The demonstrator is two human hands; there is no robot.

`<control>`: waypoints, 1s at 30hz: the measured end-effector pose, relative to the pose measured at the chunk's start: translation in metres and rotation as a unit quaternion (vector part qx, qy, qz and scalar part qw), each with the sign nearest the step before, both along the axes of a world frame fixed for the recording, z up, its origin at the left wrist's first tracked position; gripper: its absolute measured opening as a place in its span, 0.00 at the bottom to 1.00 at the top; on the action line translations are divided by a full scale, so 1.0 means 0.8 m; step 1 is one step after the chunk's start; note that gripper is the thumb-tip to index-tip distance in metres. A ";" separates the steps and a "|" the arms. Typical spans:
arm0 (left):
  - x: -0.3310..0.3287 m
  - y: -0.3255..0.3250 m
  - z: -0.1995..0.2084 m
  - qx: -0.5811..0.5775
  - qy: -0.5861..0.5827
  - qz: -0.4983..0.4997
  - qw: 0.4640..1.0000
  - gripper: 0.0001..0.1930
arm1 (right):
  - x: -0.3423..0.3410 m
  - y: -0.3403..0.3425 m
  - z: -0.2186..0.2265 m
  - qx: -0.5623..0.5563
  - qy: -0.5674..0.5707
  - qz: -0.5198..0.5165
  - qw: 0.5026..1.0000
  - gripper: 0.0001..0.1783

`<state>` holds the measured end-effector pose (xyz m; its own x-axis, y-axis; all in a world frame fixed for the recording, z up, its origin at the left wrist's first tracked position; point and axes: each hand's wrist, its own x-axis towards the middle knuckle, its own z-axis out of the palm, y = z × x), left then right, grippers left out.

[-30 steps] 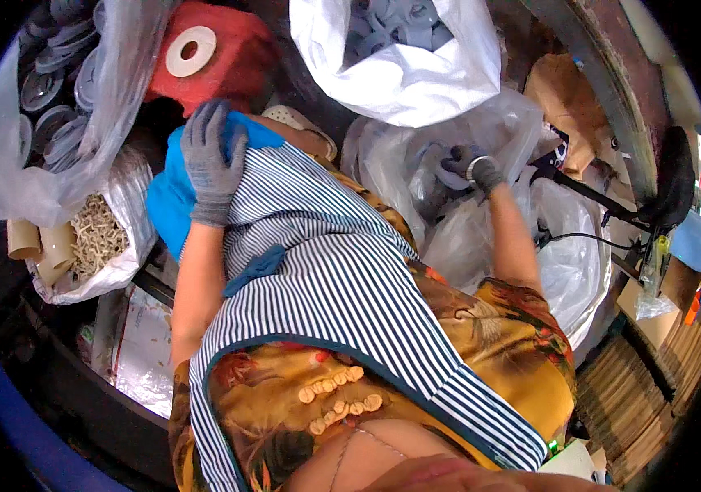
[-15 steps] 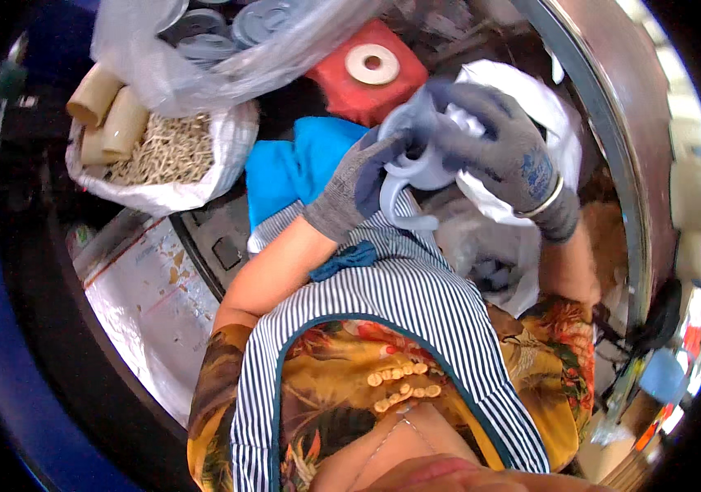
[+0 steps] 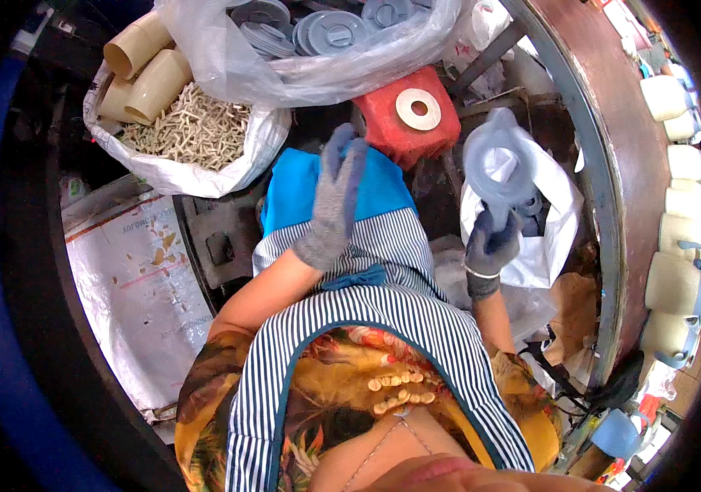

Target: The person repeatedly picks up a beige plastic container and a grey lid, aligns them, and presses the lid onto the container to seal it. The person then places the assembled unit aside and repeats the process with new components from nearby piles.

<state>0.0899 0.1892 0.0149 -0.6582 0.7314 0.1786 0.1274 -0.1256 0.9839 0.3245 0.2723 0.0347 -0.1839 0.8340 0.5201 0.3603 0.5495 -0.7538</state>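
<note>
My gloved right hand closes around the handle of a translucent grey-blue plastic jug top, a ring with a spout at its far end. It is held over a white sack with grey plastic pieces partly visible inside. Held above the striped apron and the blue cloth on my lap, my gloved left hand has its fingers stretched out and holds nothing.
Beyond my lap stands a red-covered block bearing a cream ring. A clear bag holds grey lids. Left of it, a sack contains small beige pegs and tubes. Cream jugs line the brown bench at right.
My hands have come apart. The right has carried the jug top to the white sack by its handle; the left has let go and drawn back left. The view has shifted.
</note>
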 end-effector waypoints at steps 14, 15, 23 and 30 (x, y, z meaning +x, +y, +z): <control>-0.088 -0.135 -0.036 -0.063 -0.166 0.117 0.977 0.18 | -0.103 0.243 -0.192 0.070 -0.327 0.111 0.936 0.24; -0.095 -0.146 -0.041 -0.046 -0.146 0.156 0.976 0.18 | -0.114 0.252 -0.197 0.143 -0.383 0.087 0.909 0.22; -0.220 -0.343 -0.133 -0.298 0.167 0.588 0.733 0.43 | -0.130 0.228 -0.133 -0.006 -0.124 0.051 0.991 0.33; -0.295 -0.437 -0.191 -0.678 0.040 0.413 0.607 0.55 | -0.073 0.165 -0.067 0.100 -0.177 0.006 0.979 0.26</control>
<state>-0.1464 -0.1603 -0.1378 -0.9290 -0.3317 -0.1639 -0.3498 0.9318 0.0967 0.2659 0.4043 -0.0187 -0.3922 0.7178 0.5752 0.5714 0.6802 -0.4592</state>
